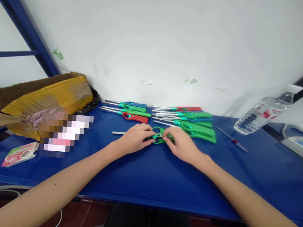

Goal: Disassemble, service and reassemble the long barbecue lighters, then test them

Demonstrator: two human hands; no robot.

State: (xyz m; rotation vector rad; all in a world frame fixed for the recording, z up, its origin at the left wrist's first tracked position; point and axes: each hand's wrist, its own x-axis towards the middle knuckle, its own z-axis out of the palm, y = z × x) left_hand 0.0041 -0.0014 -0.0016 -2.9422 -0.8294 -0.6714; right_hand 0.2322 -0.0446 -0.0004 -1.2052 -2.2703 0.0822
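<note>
A green long-nosed gas lighter lies on the blue table between my hands, its metal barrel pointing left. Its handle appears opened, with the two green halves spread and small dark and metallic parts showing inside. My left hand is closed on the lighter near the teal collar, thumb and fingers pinching it. With bent fingers, my right hand pinches at the inner parts on the handle side. Exactly which small piece its fingertips hold is hidden. Just behind my hands lie finished-looking lighters, including a green one and a red one.
A red-handled screwdriver lies to the right, near a tilted water bottle and a white power strip. At left stand a taped cardboard box and a pink-and-green card. A white wall rises behind.
</note>
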